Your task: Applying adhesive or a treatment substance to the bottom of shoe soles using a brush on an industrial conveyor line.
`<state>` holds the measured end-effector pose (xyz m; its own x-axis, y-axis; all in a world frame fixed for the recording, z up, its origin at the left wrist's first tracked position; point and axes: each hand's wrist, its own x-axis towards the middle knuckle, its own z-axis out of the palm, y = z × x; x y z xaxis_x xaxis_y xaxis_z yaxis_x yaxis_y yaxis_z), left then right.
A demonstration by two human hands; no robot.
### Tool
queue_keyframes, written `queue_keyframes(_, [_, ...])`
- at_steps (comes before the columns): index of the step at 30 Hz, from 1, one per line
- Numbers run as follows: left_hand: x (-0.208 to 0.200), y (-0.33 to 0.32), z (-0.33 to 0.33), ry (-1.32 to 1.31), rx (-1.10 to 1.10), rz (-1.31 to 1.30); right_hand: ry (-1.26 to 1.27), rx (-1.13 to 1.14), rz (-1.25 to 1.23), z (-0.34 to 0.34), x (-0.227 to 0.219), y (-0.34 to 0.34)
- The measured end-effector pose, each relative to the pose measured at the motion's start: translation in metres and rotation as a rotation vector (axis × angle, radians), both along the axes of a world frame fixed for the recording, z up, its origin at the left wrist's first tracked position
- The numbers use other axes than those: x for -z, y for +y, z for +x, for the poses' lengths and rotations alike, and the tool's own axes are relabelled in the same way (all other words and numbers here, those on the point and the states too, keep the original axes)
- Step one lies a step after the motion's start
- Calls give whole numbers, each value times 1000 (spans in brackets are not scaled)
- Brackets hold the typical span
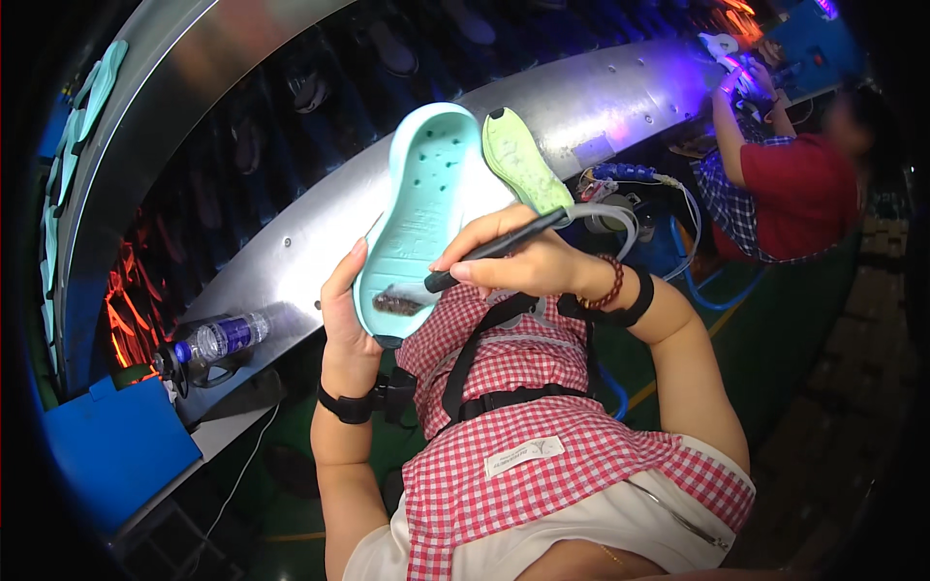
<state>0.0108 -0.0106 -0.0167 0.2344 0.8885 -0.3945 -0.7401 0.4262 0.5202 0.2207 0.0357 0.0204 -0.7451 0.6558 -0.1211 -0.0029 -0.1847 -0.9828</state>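
My left hand (347, 295) grips a light turquoise shoe sole (418, 218) by its near left edge, tilting it up over the metal bench. Several dark holes dot the sole's far part, and a black patch marks its near tip. Closed around the black handle of a brush (494, 250) is my right hand (531, 263). A clear hose (610, 213) runs from the handle's back end. The brush's dark bristles rest inside the sole's near end. Beyond my right hand, a pale green sole (525, 163) with a black tip lies on the bench.
The curved metal bench (262, 252) borders a dark line carrying several shoe parts. At left stand a water bottle (228, 336) and a blue box (116, 445). More turquoise soles (97, 92) line the far left. A co-worker in red (794, 194) sits at right, near blue hoses (712, 300).
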Motion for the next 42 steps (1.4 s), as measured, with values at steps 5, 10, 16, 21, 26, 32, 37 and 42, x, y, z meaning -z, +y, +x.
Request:
queue_keyframes(5, [9, -1, 0, -127, -31, -10, 36, 300, 435, -1, 28, 4])
queue_keyframes(10, [23, -2, 1, -167, -62, -20, -58, 445, 718, -2, 33, 12])
queue_keyframes(16, [19, -4, 15, -162, -92, -28, -181, 620, 1038, -19, 49, 34])
queue_keyframes(21, [21, -1, 13, -58, -202, -41, -160, 582, 1121, -45, 43, -5])
queue_keyframes(26, [26, 0, -2, -130, -107, 94, -41, 476, 1004, -35, 44, -20])
queue_keyframes(32, [-6, -2, -11, -32, -90, 160, 417, 37, 347, 13, 16, 1])
queue_keyframes(37, [-90, 18, -24, 116, -289, 338, 790, 635, -36, 61, 9, 9])
queue_keyframes(42, [-157, 133, -59, -251, -67, 820, 673, 807, -167, 82, 55, -1])
